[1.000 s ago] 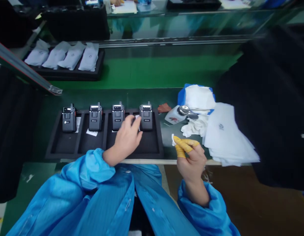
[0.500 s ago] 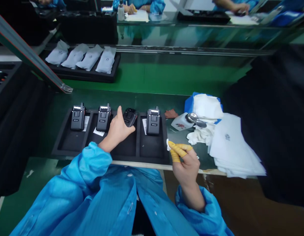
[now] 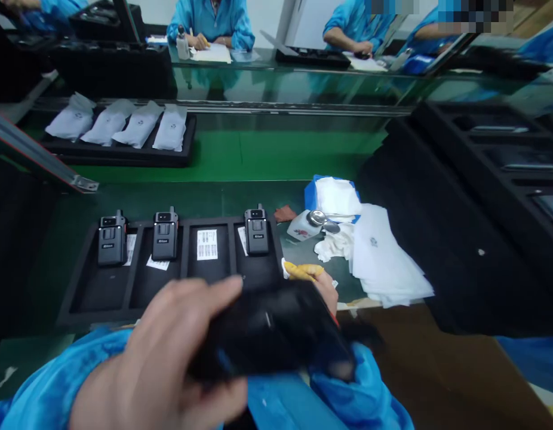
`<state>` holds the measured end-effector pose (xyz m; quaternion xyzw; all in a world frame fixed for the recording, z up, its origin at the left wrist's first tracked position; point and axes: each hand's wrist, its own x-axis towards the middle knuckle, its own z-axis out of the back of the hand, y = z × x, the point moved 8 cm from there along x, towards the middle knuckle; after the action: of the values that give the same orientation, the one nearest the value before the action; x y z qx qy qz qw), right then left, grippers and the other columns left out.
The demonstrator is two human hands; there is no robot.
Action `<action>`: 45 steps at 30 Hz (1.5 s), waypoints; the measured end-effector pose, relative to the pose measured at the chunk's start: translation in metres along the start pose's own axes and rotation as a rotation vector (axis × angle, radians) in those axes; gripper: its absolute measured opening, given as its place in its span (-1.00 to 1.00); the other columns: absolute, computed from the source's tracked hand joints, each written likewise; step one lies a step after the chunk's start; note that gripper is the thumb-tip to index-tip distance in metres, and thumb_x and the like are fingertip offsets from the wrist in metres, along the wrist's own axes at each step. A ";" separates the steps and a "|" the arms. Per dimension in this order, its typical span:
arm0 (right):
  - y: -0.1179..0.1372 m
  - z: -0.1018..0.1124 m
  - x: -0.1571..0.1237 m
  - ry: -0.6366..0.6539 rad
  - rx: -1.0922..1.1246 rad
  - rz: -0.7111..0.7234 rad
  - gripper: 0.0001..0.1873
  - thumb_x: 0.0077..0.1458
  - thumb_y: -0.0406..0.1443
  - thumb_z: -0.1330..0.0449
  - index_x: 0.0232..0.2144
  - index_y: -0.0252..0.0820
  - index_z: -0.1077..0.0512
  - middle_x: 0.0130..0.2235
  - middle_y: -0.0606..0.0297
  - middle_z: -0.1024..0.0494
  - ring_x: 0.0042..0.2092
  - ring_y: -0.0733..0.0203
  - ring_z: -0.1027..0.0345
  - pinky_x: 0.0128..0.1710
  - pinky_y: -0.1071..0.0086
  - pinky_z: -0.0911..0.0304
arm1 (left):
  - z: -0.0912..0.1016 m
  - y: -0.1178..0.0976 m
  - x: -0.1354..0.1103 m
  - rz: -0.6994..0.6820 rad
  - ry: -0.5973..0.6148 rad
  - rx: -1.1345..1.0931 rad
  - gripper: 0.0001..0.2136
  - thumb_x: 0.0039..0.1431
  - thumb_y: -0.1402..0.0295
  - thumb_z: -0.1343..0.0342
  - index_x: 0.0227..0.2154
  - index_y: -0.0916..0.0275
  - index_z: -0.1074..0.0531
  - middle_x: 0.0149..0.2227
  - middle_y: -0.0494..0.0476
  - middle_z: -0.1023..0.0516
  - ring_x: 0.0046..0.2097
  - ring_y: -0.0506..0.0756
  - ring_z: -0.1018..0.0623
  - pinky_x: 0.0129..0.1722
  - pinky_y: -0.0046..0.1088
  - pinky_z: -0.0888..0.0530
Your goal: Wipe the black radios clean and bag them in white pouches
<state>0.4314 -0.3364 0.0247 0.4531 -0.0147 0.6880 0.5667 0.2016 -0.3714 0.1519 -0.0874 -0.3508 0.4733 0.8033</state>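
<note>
My left hand [image 3: 169, 358] is close to the camera and grips a black handheld radio [image 3: 272, 331], blurred by motion. My right hand [image 3: 319, 283], with yellow finger cots, sits mostly hidden behind the radio and pinches a small white wipe [image 3: 285, 267]. On the bench lies a black foam tray [image 3: 74, 301] with three upright radios [image 3: 255, 232]; its third slot holds only a white label [image 3: 207, 243].
White cloths and bags [image 3: 384, 257], a blue box [image 3: 312, 194] and a small dispenser bottle [image 3: 309, 224] lie right of the tray. A second tray with white pouches [image 3: 124, 128] rests on the green belt. Stacked black trays [image 3: 482, 197] stand right. Other people work across the line.
My left hand lifted the third radio out of the tray and brought it up toward the camera, beside my right hand. Its slot now shows only a label.
</note>
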 end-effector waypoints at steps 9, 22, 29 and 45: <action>-0.018 0.000 -0.010 0.000 0.035 -0.081 -0.70 -0.02 -0.41 -0.14 -0.28 0.02 -0.57 -0.38 0.32 -0.48 -0.31 0.20 -0.34 -0.30 0.27 -0.25 | -0.051 0.073 0.030 0.215 -0.117 0.068 -0.23 -0.09 0.40 -0.19 0.23 0.30 -0.02 -0.06 0.28 -0.49 -0.04 0.22 -0.54 -0.06 -0.20 -0.51; -0.039 0.023 0.040 -0.039 -0.228 -0.075 -0.75 -0.02 -0.41 -0.13 -0.34 -0.04 -0.56 -0.36 0.28 -0.43 -0.29 0.20 -0.29 -0.24 0.23 -0.12 | -0.113 0.148 0.025 0.438 -0.016 0.086 -0.45 0.04 0.32 -0.15 0.09 0.37 -0.17 0.03 0.42 -0.27 0.15 0.35 -0.33 0.14 0.02 -0.31; -0.075 0.010 0.088 0.047 -0.459 -0.088 -0.69 -0.20 -0.49 -0.06 -0.43 -0.14 -0.53 -0.40 0.25 -0.34 -0.30 0.20 -0.11 -0.20 0.15 0.09 | -0.134 0.133 0.027 0.410 0.080 0.175 -0.38 0.18 0.28 -0.07 0.22 0.45 -0.05 0.21 0.65 -0.08 0.28 0.52 -0.12 0.12 0.20 -0.25; 0.003 -0.098 0.103 0.342 -0.511 0.388 -0.66 0.20 -0.43 0.02 -0.31 -0.06 -0.54 -0.28 0.28 -0.47 -0.21 0.19 -0.10 -0.08 0.19 0.19 | -0.202 0.053 0.010 -0.194 0.406 0.225 -0.43 0.22 0.16 -0.07 0.17 0.47 -0.23 0.23 0.43 -0.29 0.27 0.30 -0.27 0.24 0.04 -0.21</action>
<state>0.3756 -0.2062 0.0345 0.1640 -0.1770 0.8227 0.5147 0.2985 -0.2958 -0.0176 -0.0565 -0.1341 0.4028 0.9037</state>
